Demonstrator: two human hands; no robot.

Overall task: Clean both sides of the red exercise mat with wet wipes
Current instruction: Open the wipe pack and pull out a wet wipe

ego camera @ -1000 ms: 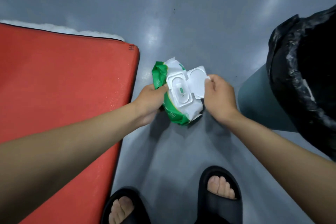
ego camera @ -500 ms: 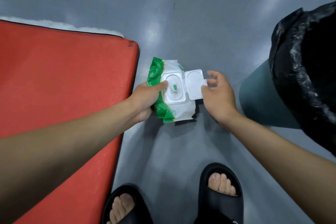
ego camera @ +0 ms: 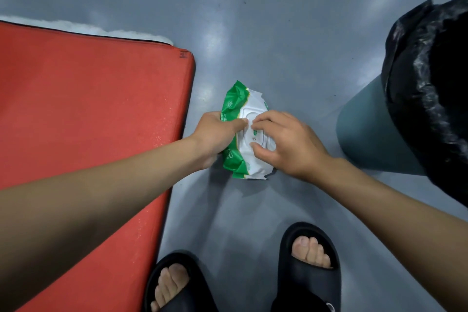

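Nearest me: my two feet in black slides [ego camera: 307, 268], standing on the grey floor [ego camera: 278, 33].

Above them, my two forearms reach forward and meet at the pack of wet wipes [ego camera: 241, 157], green and white, held low over the floor just right of the mat's edge. My left hand [ego camera: 215, 134] grips the pack's green left side, thumb laid across onto the white lid plate. My right hand [ego camera: 286, 142] sits over the plate's right half, fingers curled down onto it, fingertips [ego camera: 255, 145] at the small opening in the middle. Whether they pinch a wipe or only touch the plastic I cannot tell; no wipe shows. The flip lid is hidden under that hand, so its position is unclear.

Step in hand, as I judge it: getting a wipe out, not yet wiping. Next move calls for a firm pinch on the wipe's tip at the opening and a pull upward while the left hand braces the pack, or the whole pack will lift with it.

The red mat [ego camera: 88, 121] lies flat to my left, its long edge beside the left wrist, near corner just beyond the pack. Neither hand touches it.

Right and farther off: a bin [ego camera: 364, 132] lined with a black bag [ego camera: 430, 96].
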